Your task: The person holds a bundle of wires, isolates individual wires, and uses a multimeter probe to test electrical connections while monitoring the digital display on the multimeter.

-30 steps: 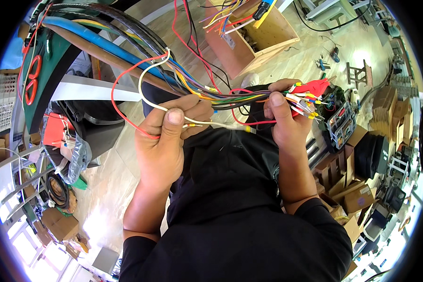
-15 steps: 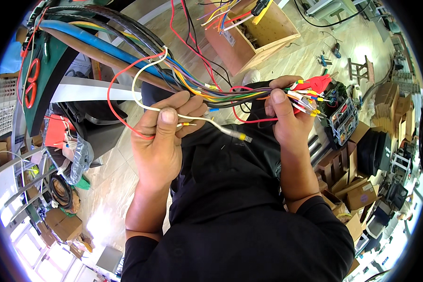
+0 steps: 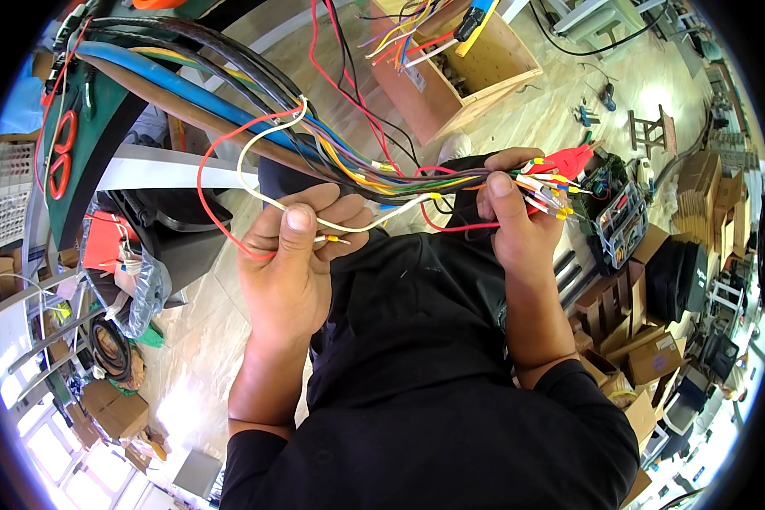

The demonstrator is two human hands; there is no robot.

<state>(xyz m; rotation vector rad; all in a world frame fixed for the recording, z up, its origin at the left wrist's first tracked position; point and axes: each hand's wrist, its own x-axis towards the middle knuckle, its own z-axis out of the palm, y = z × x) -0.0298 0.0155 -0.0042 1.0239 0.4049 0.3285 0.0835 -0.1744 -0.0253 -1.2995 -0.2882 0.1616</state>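
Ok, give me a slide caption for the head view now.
Left fingers hold a white wire and red wire; right fingers grip a bundle near its tipped ends.

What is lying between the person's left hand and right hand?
In the head view, a multicoloured wire bundle, a yellow-tipped white wire and a red wire lie between the left hand and the right hand.
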